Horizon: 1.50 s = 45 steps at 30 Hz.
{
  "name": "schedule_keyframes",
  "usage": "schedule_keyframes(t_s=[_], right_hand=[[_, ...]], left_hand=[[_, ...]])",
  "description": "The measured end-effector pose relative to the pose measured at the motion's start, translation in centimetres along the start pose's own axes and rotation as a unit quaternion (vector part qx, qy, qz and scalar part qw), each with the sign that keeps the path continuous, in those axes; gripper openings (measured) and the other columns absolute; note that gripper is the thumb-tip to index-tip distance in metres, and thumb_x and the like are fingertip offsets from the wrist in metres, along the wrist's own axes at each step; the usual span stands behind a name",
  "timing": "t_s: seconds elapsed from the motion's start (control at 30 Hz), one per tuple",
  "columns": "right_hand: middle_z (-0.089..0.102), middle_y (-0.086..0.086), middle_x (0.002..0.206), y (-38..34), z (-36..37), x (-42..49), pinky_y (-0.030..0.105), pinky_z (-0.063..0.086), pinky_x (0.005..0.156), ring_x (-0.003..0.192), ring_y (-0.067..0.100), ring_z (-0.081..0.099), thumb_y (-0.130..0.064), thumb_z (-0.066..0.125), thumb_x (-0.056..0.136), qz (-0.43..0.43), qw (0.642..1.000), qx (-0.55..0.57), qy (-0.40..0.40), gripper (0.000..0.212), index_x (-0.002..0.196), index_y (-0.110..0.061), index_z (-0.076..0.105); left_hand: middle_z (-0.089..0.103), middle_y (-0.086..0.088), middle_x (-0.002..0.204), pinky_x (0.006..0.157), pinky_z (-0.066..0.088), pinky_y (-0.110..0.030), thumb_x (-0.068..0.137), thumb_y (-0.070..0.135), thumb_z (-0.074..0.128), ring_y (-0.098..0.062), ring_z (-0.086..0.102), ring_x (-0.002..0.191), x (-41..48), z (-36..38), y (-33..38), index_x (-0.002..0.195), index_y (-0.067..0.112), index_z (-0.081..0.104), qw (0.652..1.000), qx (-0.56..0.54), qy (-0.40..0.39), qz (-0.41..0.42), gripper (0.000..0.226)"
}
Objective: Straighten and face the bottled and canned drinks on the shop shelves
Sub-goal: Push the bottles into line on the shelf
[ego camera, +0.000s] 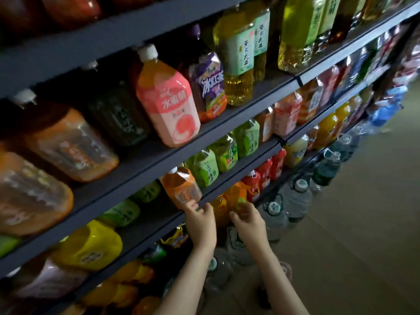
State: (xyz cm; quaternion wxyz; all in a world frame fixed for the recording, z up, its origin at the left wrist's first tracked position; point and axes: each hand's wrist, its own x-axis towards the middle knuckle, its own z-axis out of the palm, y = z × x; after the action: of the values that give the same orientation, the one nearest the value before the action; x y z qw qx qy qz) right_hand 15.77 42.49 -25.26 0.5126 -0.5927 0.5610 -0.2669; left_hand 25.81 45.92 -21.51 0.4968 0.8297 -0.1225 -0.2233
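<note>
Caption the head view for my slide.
Left hand touches an orange bottle on a drinks shelf; right hand reaches toward bottles one shelf lower.

One wide-angle camera, worn on the head, looks forward and down along the shop shelves (pixel 227 128), tilted, from close range. The left hand (pixel 201 221) and right hand (pixel 248 221) enter from the bottom edge.

Left hand (pixel 201 221) pinches the base of an orange bottle (pixel 180 186) at the shelf (pixel 154 221) edge; right hand (pixel 247 222) holds a green-capped bottle (pixel 239 200) below.
</note>
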Motion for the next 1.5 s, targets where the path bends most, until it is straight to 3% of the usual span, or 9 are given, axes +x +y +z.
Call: schedule_keyframes(t_s=[0.13,0.3,0.5,0.87,1.07,1.2,1.3,1.4,1.5], right_hand=[[0.06,0.0,0.106,-0.6,0.0,0.4,0.028,0.047,0.083,0.1,0.016,0.058,-0.021,0.066,0.087,0.002,1.0,0.019,0.007,0.037,0.121,-0.013,0.052],[0.059,0.0,0.101,-0.1,2.0,2.2,0.024,0.045,0.074,0.092,0.015,0.058,-0.021,0.065,0.087,0.006,1.0,0.012,-0.018,0.032,0.115,-0.013,0.051],[0.056,-0.002,0.103,-3.6,0.0,4.7,0.03,0.049,0.08,0.094,0.015,0.056,-0.02,0.063,0.089,-0.025,1.0,-0.005,-0.016,0.031,0.117,-0.021,0.048],[0.055,0.0,0.107,-4.5,-8.6,10.1,0.021,0.033,0.068,0.095,0.015,0.051,-0.016,0.06,0.091,0.014,0.995,-0.055,-0.078,0.029,0.118,-0.011,0.051],[0.059,0.005,0.102,-6.6,-13.5,12.5,0.027,0.037,0.071,0.09,0.02,0.055,-0.016,0.058,0.09,-0.032,0.982,-0.096,-0.162,0.016,0.105,-0.014,0.052],[0.06,0.007,0.107,-9.1,-12.9,14.9,0.03,0.043,0.073,0.094,0.023,0.058,-0.016,0.06,0.089,-0.042,0.978,-0.106,-0.177,0.024,0.112,-0.016,0.05],[0.053,0.011,0.119,-10.4,-11.7,18.0,0.03,0.041,0.074,0.099,0.024,0.054,-0.016,0.059,0.089,-0.068,0.969,-0.153,-0.18,0.039,0.126,-0.011,0.046],[0.044,0.012,0.134,-10.3,-10.9,21.9,0.038,0.042,0.094,0.119,0.029,0.045,-0.014,0.063,0.088,-0.107,0.966,-0.171,-0.162,0.059,0.14,-0.009,0.036],[0.043,0.021,0.135,-8.2,-9.8,26.3,0.04,0.03,0.102,0.124,0.037,0.038,-0.015,0.068,0.083,-0.2,0.957,-0.181,-0.107,0.065,0.139,-0.003,0.037]], left_hand=[[0.054,-0.015,0.124,0.086,0.053,-0.043,0.082,0.015,0.071,-0.027,0.058,0.109,1.0,0.2,0.9,0.125,0.005,0.048,0.997,0.009,0.077,0.008,0.05],[0.047,-0.01,0.124,0.078,0.048,-0.026,0.079,0.017,0.073,-0.02,0.053,0.109,3.6,1.3,0.1,0.126,0.004,0.047,0.992,0.016,0.117,0.041,0.055],[0.06,-0.004,0.109,0.059,0.046,-0.011,0.087,0.019,0.065,-0.003,0.06,0.082,2.2,3.6,3.4,0.122,0.011,0.044,0.998,0.026,-0.029,0.039,0.042],[0.056,-0.008,0.123,0.084,0.051,-0.033,0.087,0.019,0.065,-0.021,0.058,0.108,-1.1,9.5,8.9,0.127,0.009,0.046,0.999,0.032,0.013,-0.036,0.045],[0.055,-0.008,0.118,0.064,0.04,-0.008,0.086,0.018,0.066,-0.013,0.057,0.088,-4.6,11.6,11.9,0.125,0.009,0.049,0.993,0.007,0.076,-0.093,0.044],[0.051,-0.006,0.129,0.083,0.04,-0.022,0.086,0.022,0.067,-0.022,0.052,0.115,-4.7,11.1,12.9,0.131,0.011,0.046,0.989,-0.009,0.095,-0.113,0.051],[0.052,-0.006,0.127,0.081,0.045,-0.028,0.086,0.025,0.066,-0.021,0.053,0.109,-3.0,11.1,13.2,0.131,0.012,0.045,0.987,-0.023,0.106,-0.12,0.052],[0.05,-0.008,0.127,0.087,0.048,-0.034,0.087,0.023,0.066,-0.022,0.053,0.109,-0.9,12.7,12.8,0.131,0.011,0.044,0.989,-0.024,0.111,-0.094,0.051],[0.049,-0.006,0.129,0.085,0.042,-0.023,0.087,0.023,0.066,-0.017,0.051,0.112,1.6,15.9,11.0,0.131,0.012,0.045,0.991,-0.014,0.118,-0.058,0.049]])
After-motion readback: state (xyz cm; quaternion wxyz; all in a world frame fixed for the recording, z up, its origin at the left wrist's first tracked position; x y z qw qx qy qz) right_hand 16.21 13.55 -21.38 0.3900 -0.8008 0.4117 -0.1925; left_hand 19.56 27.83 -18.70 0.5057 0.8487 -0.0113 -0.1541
